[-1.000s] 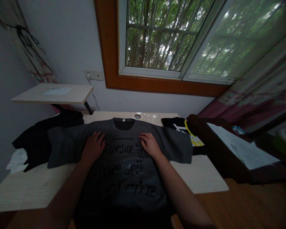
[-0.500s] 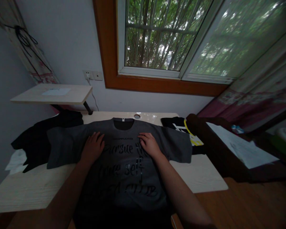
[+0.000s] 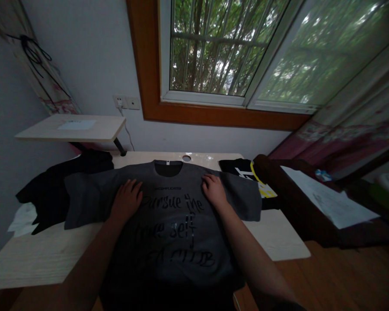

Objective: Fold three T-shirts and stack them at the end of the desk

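Note:
A dark grey T-shirt [image 3: 171,216] with black lettering lies spread face up, its collar toward the window and its lower part hanging over the near table edge. My left hand [image 3: 127,201] rests flat on the left side of its chest, fingers stretched toward the collar. On the right side of the chest, near the sleeve, my right hand [image 3: 214,191] lies on the cloth with its fingers extended and slightly bent. Neither hand holds any fabric that I can see.
Black clothing [image 3: 68,181] is heaped on the table's [image 3: 35,261] left side, beside white cloth [image 3: 22,219]. At the right lies a folded black garment [image 3: 238,166] with yellow and white print. A raised shelf [image 3: 100,129] stands back left; a brown sofa arm [image 3: 288,203] adjoins the right side.
My right hand has slid to the right across the shirt, from beside the lettering toward the sleeve, uncovering the word "the". My left hand has stayed in place.

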`<action>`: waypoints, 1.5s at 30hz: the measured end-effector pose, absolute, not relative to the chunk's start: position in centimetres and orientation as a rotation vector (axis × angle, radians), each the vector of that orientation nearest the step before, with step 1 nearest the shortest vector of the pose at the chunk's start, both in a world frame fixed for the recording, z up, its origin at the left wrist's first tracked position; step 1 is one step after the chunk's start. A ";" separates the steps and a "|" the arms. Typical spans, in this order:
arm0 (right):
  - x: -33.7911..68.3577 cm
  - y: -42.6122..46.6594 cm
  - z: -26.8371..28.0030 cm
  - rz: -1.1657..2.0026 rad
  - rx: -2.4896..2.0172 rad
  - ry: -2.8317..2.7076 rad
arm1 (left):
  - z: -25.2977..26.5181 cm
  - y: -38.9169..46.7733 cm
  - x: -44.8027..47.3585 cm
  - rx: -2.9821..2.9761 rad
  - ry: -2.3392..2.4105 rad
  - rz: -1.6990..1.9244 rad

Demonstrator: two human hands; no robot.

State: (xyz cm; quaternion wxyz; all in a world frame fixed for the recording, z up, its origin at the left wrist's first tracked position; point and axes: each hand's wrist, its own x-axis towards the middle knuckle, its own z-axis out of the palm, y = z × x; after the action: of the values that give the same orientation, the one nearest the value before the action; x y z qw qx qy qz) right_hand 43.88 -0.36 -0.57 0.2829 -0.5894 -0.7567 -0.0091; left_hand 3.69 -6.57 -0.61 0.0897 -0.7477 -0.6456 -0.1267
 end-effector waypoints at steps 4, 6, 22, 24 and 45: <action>43.7 1.0 -0.3 -0.094 -1.638 -2.073 | -0.4 -5.3 3.4 -2.204 -1.904 -0.333; 43.3 1.8 0.0 -0.107 -1.675 -2.118 | -0.1 -3.9 3.4 -2.201 -1.904 -0.306; 40.1 6.9 0.5 -0.097 -1.648 -2.261 | -1.6 4.1 1.5 -2.009 -2.102 -0.458; 40.0 7.4 0.4 -0.097 -1.631 -2.274 | -1.4 4.3 1.2 -2.017 -2.115 -0.421; 55.6 -1.6 5.5 -0.418 -2.267 -1.780 | -1.3 3.6 1.3 -2.103 -1.905 -0.583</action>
State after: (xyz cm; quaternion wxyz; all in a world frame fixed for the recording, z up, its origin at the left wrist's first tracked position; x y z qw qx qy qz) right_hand 55.56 -1.64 5.54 0.1143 -0.7733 -0.6071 -0.1427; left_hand 1.30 3.63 -1.28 0.1219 -0.7206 -0.6527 -0.1998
